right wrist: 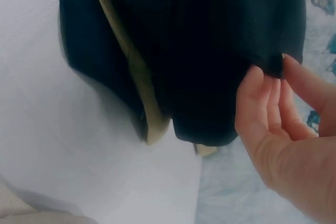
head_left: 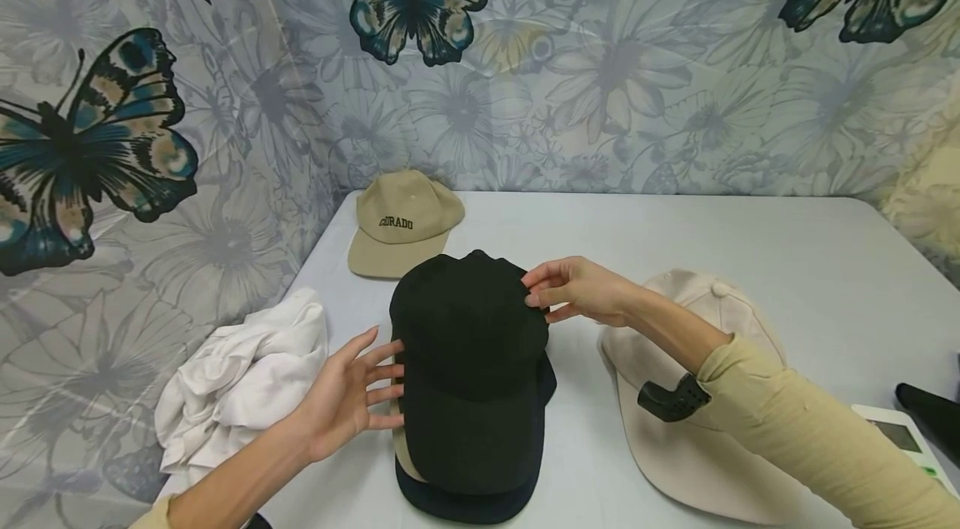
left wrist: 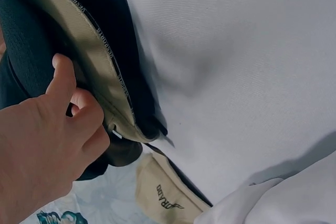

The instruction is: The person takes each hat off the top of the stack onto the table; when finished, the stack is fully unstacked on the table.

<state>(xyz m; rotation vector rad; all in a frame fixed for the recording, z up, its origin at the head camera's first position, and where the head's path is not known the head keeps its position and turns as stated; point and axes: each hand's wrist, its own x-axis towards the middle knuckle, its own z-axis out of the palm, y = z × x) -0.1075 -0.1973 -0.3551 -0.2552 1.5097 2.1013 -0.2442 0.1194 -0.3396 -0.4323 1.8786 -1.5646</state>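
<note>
A black cap (head_left: 472,329) lies on top of a stack of caps, its brim toward me. Beneath it a tan cap (left wrist: 100,51) shows its edge, and a dark navy cap (head_left: 480,506) is lowest. At the stack's left side, my left hand (head_left: 337,400) has its fingers spread and touching the caps. My right hand (head_left: 581,291) pinches the black cap's back right edge between thumb and fingers, as the right wrist view (right wrist: 294,140) also shows. The left fingertips are partly hidden behind the cap's side.
A tan cap with dark lettering (head_left: 405,217) sits at the back left of the white table (head_left: 675,229). Crumpled white cloth (head_left: 255,379) lies at left. Under my right forearm is a cream cap (head_left: 675,462). A white device with a screen (head_left: 900,433) stands at the right edge.
</note>
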